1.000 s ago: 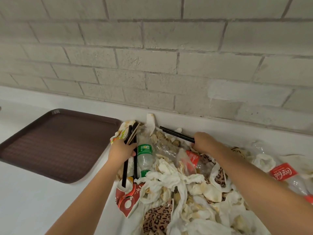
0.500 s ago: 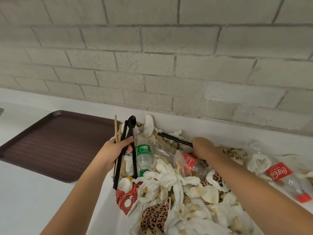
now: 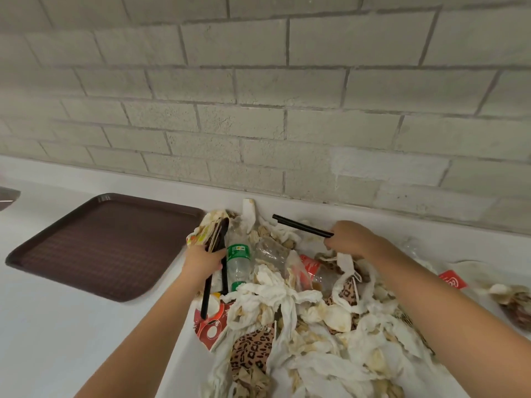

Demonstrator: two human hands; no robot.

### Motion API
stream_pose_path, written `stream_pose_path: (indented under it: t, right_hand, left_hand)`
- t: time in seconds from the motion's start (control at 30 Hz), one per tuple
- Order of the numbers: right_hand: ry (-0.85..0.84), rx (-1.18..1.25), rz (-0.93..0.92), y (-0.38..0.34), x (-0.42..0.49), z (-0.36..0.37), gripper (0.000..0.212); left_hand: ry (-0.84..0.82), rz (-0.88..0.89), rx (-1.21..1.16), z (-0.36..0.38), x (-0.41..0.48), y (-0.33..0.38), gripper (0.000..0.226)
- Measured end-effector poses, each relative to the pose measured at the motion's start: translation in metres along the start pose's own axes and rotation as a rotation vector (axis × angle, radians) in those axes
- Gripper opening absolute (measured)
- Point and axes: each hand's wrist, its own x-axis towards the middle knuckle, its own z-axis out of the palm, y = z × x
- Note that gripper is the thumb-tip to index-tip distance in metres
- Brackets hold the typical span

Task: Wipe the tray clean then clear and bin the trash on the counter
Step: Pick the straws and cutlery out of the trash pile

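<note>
Head view: the left hand (image 3: 202,261) is curled tight round black cutlery (image 3: 207,294), with two handles sticking out below the fist, at the left edge of the trash pile (image 3: 273,291); the right hand (image 3: 349,239) grips one black stick (image 3: 303,225) above the pile's far side; one brown tray (image 3: 100,248) lies flat on the white table (image 3: 71,340), just left of the pile; one clear bottle (image 3: 238,262) with a green label lies among crumpled tissues, its contents unclear.
</note>
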Motion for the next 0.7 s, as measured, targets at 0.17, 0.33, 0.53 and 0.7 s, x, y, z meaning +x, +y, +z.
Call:
stream_pose_path:
  t: [0.17,0.33,0.53,0.7]
  right_hand:
    - [0.119,0.051,-0.116,0.008,-0.027,-0.020,0.026]
    - [0.355,0.278,-0.232,0.011,-0.047,-0.025,0.034]
    - [0.580,0.507,-0.310,0.014,-0.062,-0.026,0.046]
    - [0.638,0.863,-0.311,0.002,-0.076,-0.031,0.023]
  left_hand:
    - [0.032,-0.049,0.213,0.022,0.022,-0.004,0.021]
    - [0.004,-0.073,0.289,0.025,0.026,0.009,0.026]
    - [0.023,0.015,0.140,0.005,0.017,0.021,0.021]
    - [0.011,0.025,-0.167,-0.029,-0.008,0.032,0.020]
